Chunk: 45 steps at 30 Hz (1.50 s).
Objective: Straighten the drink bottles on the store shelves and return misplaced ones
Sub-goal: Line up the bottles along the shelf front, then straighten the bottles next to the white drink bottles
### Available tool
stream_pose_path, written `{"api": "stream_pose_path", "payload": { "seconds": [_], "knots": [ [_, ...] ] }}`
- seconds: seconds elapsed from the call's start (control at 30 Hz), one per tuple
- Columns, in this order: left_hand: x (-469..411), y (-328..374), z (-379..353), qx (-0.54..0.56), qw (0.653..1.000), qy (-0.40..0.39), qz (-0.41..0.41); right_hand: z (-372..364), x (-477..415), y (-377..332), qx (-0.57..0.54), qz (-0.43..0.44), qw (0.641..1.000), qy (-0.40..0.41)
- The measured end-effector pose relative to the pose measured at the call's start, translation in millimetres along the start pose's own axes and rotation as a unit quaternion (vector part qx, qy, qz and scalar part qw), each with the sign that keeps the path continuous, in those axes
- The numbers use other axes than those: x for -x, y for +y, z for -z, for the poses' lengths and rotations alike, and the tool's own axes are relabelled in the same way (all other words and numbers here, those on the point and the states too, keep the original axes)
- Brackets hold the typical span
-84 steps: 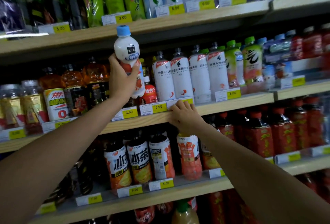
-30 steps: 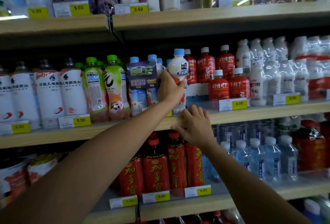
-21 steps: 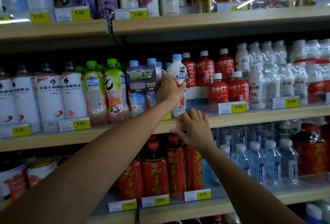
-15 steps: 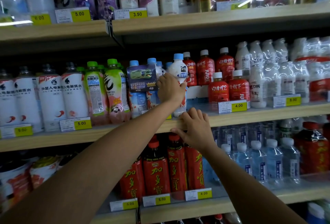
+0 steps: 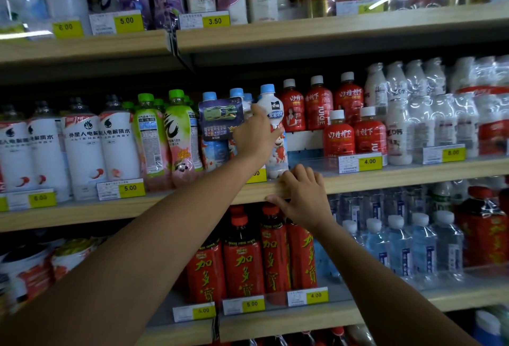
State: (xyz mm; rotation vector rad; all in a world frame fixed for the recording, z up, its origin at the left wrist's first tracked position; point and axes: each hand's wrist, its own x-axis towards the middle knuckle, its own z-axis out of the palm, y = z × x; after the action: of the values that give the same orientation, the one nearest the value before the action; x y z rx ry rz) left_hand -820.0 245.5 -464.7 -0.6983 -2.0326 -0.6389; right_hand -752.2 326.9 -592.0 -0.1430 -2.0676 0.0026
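Note:
A white bottle with a light-blue cap (image 5: 275, 114) stands upright at the front of the middle shelf (image 5: 413, 175), beside other blue-capped bottles (image 5: 213, 150) of the same kind. My left hand (image 5: 254, 133) is wrapped around its body from the left. My right hand (image 5: 303, 194) rests on the wooden front edge of the middle shelf just below and to the right of the bottle, fingers spread over the edge and thumb underneath, holding no bottle.
Red juice bottles (image 5: 341, 133) stand right of the held bottle, clear bottles (image 5: 429, 125) further right. Green-capped bottles (image 5: 179, 136) and white bottles (image 5: 82, 147) fill the left. Red tea bottles (image 5: 242, 263) and water bottles (image 5: 413, 246) sit on the lower shelf. Yellow price tags (image 5: 369, 162) line the edges.
Over the earlier frames my left hand carried the bottle rightwards along the shelves and lowered it to stand on the middle shelf. In the last half second almost nothing moved.

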Motion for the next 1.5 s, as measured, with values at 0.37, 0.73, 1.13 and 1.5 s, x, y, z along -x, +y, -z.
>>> {"api": "stream_pose_path", "payload": {
  "seconds": [0.37,0.73,1.13,1.5],
  "knots": [
    [8.6,-8.9,5.5,-0.034,0.998,-0.021,-0.052,6.5,-3.5,-2.0,0.026,-0.007,0.998,-0.050],
    [47.4,-77.8,46.3,-0.180,0.959,-0.118,-0.186,30.2,-18.3,-40.8,0.097,-0.071,0.983,-0.139],
    [65.1,-191.5,130.6,-0.255,0.936,-0.130,-0.204,35.6,-52.1,-151.7,0.073,0.014,0.986,-0.147],
    [92.0,-359.0,187.4,-0.262,0.944,-0.133,-0.152,-22.1,-77.2,-322.6,0.040,0.097,0.984,-0.142]
  ]
}}
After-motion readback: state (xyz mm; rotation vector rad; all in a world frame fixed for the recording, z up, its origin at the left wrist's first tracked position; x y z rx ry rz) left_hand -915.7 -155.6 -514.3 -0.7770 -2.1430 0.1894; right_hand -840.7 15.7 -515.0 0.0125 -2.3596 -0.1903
